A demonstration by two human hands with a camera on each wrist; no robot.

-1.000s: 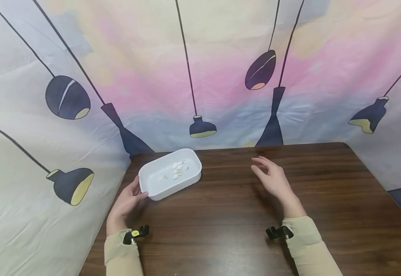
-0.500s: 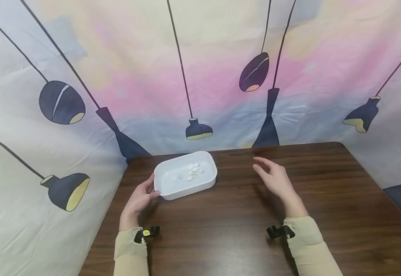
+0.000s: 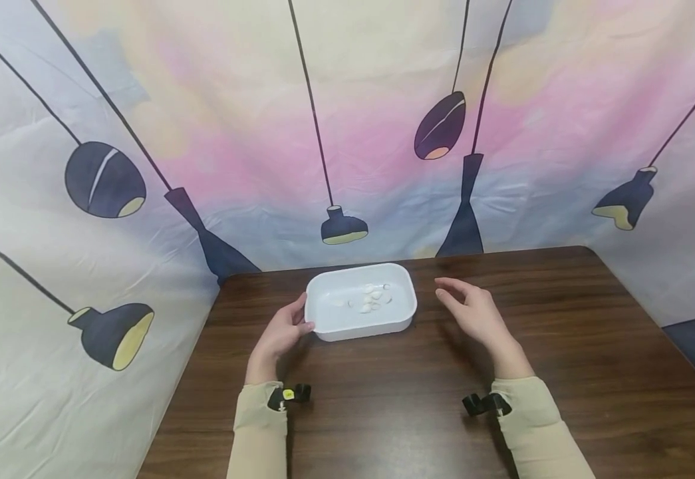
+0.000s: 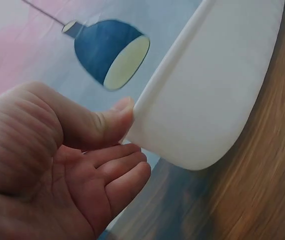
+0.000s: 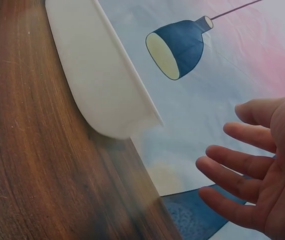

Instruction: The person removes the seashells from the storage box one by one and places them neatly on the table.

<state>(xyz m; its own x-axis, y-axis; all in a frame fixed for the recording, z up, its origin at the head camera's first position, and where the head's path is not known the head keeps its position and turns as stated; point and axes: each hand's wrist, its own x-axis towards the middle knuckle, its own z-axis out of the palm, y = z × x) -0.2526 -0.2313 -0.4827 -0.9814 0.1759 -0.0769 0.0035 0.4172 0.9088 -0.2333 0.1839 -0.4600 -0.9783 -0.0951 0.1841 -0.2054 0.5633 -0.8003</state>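
A white rectangular dish (image 3: 362, 330) with rounded corners is near the back of the table in the head view. Several small whitish pieces (image 3: 376, 295), too small to name, lie in its right half. My left hand (image 3: 278, 332) grips the dish's left end; in the left wrist view, the thumb (image 4: 115, 120) presses on the rim at its corner, other fingers beneath. To the right of the dish, my right hand (image 3: 473, 316) hovers apart from it. The right wrist view shows that hand's fingers (image 5: 232, 160) spread and loosely bent, holding nothing.
The dark wood table (image 3: 377, 406) runs back to a cloth backdrop (image 3: 383, 133) printed with hanging lamps. Another cloth surface borders it on the left. Black camera mounts (image 3: 290, 394) sit at both wrists over beige sleeves (image 3: 260, 432).
My left hand has moved the dish rightward along the table, turning it slightly, and the pieces moved with it. The right hand has stayed nearly in place.
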